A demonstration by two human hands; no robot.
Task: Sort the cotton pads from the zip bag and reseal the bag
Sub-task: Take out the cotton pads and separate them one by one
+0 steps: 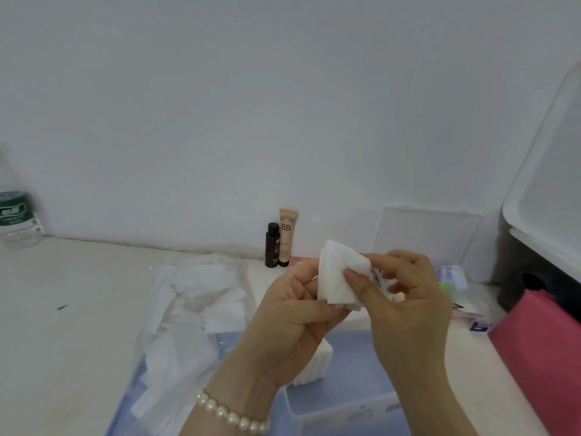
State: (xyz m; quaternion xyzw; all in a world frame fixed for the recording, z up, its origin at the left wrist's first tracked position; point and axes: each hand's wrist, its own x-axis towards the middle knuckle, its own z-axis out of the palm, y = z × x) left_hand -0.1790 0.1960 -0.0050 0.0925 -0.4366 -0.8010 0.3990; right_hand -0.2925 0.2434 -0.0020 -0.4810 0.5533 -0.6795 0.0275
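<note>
Both hands hold a white cotton pad (338, 275) up in front of me above the table. My left hand (292, 319), with a pearl bracelet at the wrist, grips its lower left side. My right hand (405, 297) pinches its right edge between thumb and fingers. A clear zip bag (188, 309) with several white pads lies flat on the table to the left. Below my hands a stack of cotton pads (317, 360) stands in a clear plastic box (345, 404).
A dark small bottle (272, 245) and a beige BB tube (288, 237) stand at the wall. A clear lid (427, 237) leans behind my right hand. A water bottle (15, 215) is at far left, a pink box (540, 341) and white bin (547, 190) at right.
</note>
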